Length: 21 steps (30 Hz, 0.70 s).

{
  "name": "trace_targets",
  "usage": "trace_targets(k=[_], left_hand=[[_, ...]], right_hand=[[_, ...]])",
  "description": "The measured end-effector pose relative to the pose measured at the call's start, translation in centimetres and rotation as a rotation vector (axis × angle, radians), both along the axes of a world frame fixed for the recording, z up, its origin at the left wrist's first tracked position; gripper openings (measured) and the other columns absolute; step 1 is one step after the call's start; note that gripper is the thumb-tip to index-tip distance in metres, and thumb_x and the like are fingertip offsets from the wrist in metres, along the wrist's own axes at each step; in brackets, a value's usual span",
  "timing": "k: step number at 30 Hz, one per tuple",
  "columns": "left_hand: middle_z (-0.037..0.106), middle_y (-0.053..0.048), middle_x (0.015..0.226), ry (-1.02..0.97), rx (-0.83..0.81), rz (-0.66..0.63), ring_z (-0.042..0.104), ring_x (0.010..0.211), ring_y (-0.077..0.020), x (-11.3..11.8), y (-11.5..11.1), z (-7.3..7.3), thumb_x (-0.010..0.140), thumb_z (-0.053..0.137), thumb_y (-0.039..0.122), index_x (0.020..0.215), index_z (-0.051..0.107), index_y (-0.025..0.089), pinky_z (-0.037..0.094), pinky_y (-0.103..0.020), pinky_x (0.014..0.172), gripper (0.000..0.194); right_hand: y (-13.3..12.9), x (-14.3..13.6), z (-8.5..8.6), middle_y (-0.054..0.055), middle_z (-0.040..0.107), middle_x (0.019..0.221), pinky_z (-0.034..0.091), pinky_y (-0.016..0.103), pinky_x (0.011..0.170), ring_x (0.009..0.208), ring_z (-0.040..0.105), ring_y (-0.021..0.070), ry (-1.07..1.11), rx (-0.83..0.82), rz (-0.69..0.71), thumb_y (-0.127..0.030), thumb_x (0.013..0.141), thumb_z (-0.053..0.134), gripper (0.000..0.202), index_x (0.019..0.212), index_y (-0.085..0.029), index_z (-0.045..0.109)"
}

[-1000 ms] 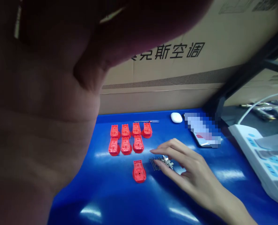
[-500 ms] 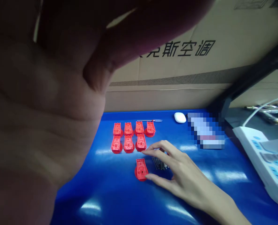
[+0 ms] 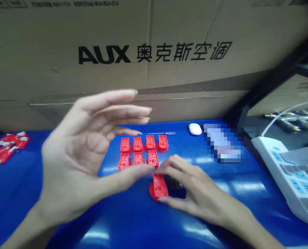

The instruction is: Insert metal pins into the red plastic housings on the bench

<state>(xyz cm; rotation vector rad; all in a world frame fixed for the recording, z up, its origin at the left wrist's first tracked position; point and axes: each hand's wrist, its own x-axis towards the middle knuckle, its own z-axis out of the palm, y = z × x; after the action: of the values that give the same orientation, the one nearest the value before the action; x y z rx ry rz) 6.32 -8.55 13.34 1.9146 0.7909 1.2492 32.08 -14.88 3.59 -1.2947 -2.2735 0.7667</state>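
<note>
My left hand (image 3: pixel 78 152) is raised above the blue table, palm turned right, fingers spread, holding nothing. My right hand (image 3: pixel 192 188) rests on the table with thumb and fingers closed around a single red plastic part (image 3: pixel 159 186). A small pile of metal pins (image 3: pixel 176 182) lies partly hidden under its fingers. Just beyond, two rows of red plastic parts (image 3: pixel 143 151) stand on the table.
A large AUX cardboard box (image 3: pixel 154 52) walls off the back. More red parts (image 3: pixel 5 147) lie at far left. A thin red-handled tool (image 3: pixel 161 133), a white case (image 3: pixel 195 129) and a blurred phone (image 3: pixel 222 143) sit behind. A white power strip (image 3: pixel 288 176) lies right.
My left hand has dropped away from the camera, where it covered the left half of the view. My right hand slid left off the pins and closed on the single red part.
</note>
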Motion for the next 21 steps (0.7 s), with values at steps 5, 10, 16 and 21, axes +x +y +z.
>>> trace_targets(k=[5, 10, 16, 21], left_hand=[[0.075, -0.010, 0.138, 0.066, -0.041, 0.052, 0.073, 0.130, -0.0294, -1.2, 1.5, -6.0, 0.088, 0.095, 0.025, 0.151, 0.063, 0.026, 0.062, -0.050, 0.116, 0.071], [0.075, -0.009, 0.134, 0.158, -0.011, 0.170, 0.075, 0.122, -0.0276, -2.9, 1.8, -10.2, 0.094, 0.087, 0.022, 0.150, 0.063, 0.028, 0.066, -0.045, 0.103, 0.061], [0.076, -0.005, 0.128, 0.285, 0.084, 0.251, 0.075, 0.112, -0.0243, -3.7, 1.6, -11.3, 0.096, 0.084, 0.020, 0.146, 0.064, 0.031, 0.064, -0.045, 0.103, 0.055], [0.076, -0.005, 0.128, 0.392, 0.183, 0.256, 0.075, 0.114, -0.0249, -3.7, 1.4, -11.1, 0.099, 0.081, 0.023, 0.137, 0.068, 0.029, 0.062, -0.043, 0.103, 0.040]], right_hand=[[2.8, 3.4, 0.2, 0.009, 0.068, 0.132, 0.063, 0.049, 0.098, 0.115, 0.071, 0.0300, 0.043, 0.180, -0.178, -0.049, 0.100, 0.081, 0.043, 0.138, -0.035, 0.069], [4.2, 4.0, -2.0, 0.008, 0.069, 0.129, 0.061, 0.048, 0.101, 0.117, 0.070, 0.0288, 0.040, 0.182, -0.179, -0.048, 0.099, 0.081, 0.042, 0.137, -0.033, 0.071], [3.8, 3.4, -4.0, 0.008, 0.065, 0.135, 0.060, 0.048, 0.107, 0.124, 0.069, 0.0280, 0.054, 0.169, -0.179, -0.040, 0.102, 0.077, 0.042, 0.143, -0.034, 0.068], [3.7, 3.5, -4.4, 0.009, 0.063, 0.136, 0.062, 0.049, 0.104, 0.123, 0.069, 0.0283, 0.051, 0.191, -0.196, -0.041, 0.103, 0.075, 0.044, 0.146, -0.035, 0.066]])
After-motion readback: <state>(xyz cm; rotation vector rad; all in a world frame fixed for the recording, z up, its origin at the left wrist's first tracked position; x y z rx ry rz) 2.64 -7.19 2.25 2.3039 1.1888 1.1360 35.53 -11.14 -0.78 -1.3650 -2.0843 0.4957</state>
